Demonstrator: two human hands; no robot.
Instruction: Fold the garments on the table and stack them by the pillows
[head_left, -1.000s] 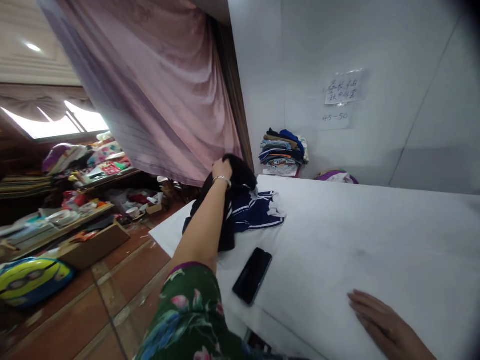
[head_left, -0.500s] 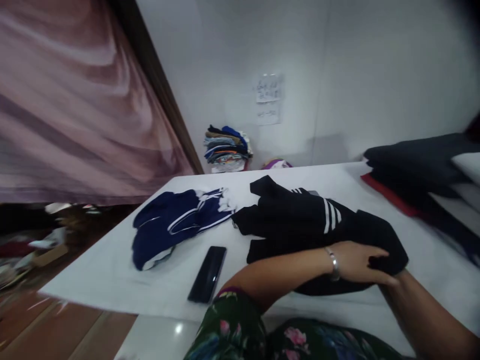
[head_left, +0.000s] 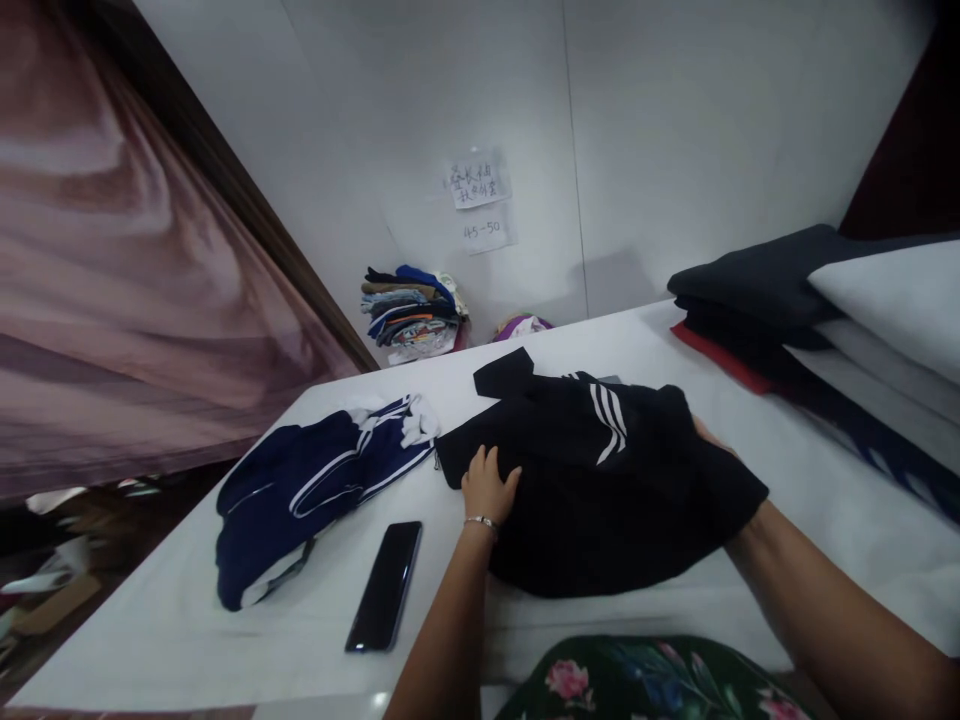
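Note:
A black garment with white stripes lies spread on the white table in front of me. My left hand rests on its left part, fingers spread flat over the cloth. At the garment's right end, my right hand is mostly covered by black fabric; a strip of skin shows past the far edge, and its fingers are hidden. To the left lies a crumpled navy garment with white trim. A black phone sits between that garment and my left forearm.
Folded clothes are piled along the table's right side. Beyond the far edge stands another clothes stack, against a wall with handwritten paper signs. A pink curtain hangs at the left. The white table reaches toward me.
My left hand has moved from the garment's right end, by my right wrist, to its left part and spread out. More of my right hand is covered by the cloth. The view has shifted.

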